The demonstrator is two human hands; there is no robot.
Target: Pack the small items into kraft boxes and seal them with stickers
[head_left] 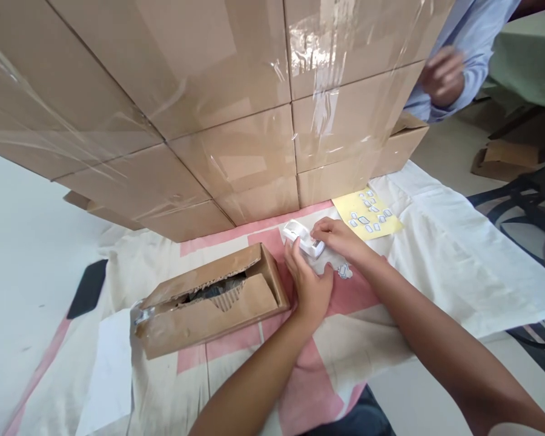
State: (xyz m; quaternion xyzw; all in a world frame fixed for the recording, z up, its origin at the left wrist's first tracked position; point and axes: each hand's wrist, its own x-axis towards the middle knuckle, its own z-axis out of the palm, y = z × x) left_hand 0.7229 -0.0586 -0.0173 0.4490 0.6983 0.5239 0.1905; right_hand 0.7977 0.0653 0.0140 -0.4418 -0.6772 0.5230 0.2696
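A small white plastic device (302, 238) lies on the pink and white cloth (436, 266) close to the stacked cartons. My left hand (307, 283) curls against its near side, fingers closed on it. My right hand (339, 237) pinches its right end from above. Just below my right wrist a few small white parts (344, 270) rest on the cloth. A yellow sheet (367, 216) with several small white pieces on it lies to the right of my hands.
A wall of taped cardboard cartons (236, 103) rises behind. An opened, torn cardboard box (209, 300) sits left of my hands. A black flat object (88, 288) and white paper (110, 363) lie further left. Another person's hand (442, 75) and blue sleeve show at upper right.
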